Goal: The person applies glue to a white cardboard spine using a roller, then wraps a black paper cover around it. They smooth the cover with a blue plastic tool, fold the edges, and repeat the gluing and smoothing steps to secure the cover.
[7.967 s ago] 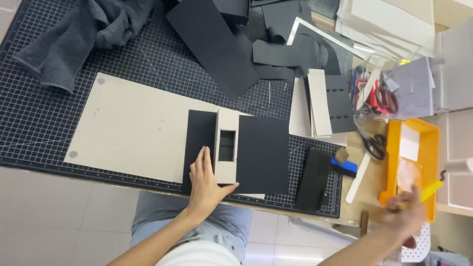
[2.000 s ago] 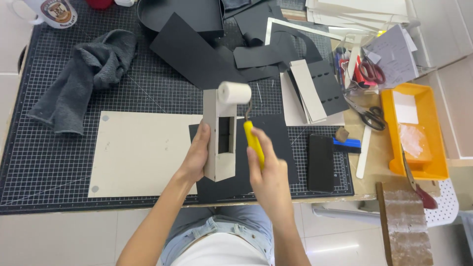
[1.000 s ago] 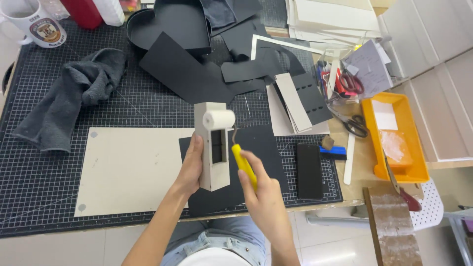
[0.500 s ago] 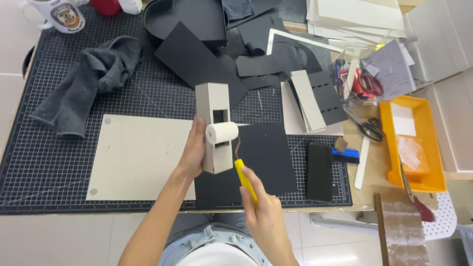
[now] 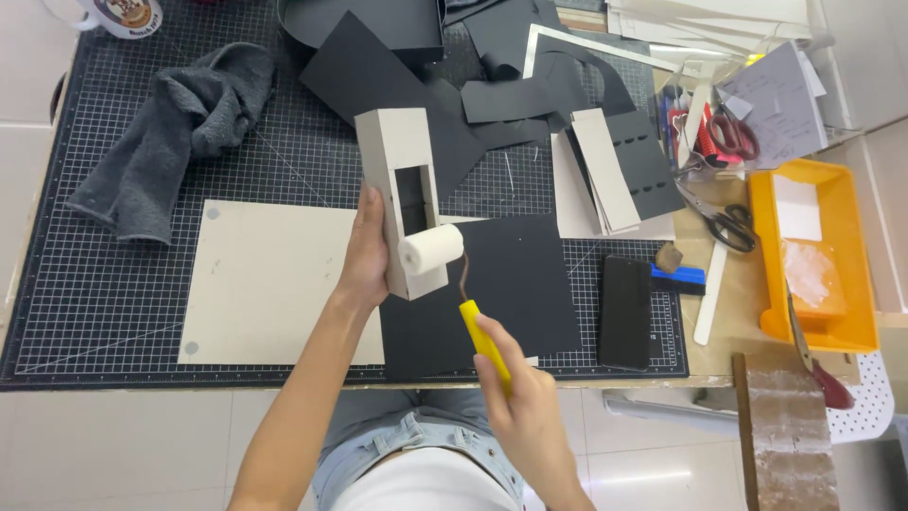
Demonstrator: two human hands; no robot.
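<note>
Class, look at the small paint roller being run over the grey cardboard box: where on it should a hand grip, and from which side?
Grip the paint roller by its yellow handle, coming from the table's near edge, as the right hand does. The handle points toward the person; the white sleeve lies on the cardboard box.

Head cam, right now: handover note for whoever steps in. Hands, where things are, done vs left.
Left hand: grips the grey card box from its left side, tilted above the cutting mat.
Right hand: holds the roller by its yellow handle, white roll against the box's lower face.
Below: black sheet and grey board.
Done: roller is on the box; its coverage cannot be told.
Left: box not yet set on the black sheet.
</note>
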